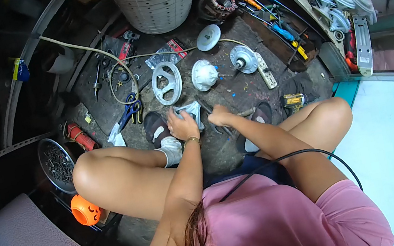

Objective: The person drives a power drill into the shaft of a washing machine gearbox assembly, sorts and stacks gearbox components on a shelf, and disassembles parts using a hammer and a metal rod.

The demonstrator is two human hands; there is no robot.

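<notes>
My left hand (183,124) rests on a light grey metal part (193,111) on the floor between my feet, its fingers bent around the part's left side. Just to the right, my right hand (219,115) is closed around a dark tool (205,105) whose far end lies close to the grey part. Beyond my hands are a round metal frame with openings (167,83), a domed metal housing (204,75) and a metal disc with a shaft (244,60). A flat round disc (209,37) lies farther back.
Blue-handled scissors (129,109) lie left of my feet, near a bowl of screws (58,165). A power strip (266,71) and a yellow drill (294,100) are at the right. Perforated baskets (159,7) and a tool tray (274,26) stand behind.
</notes>
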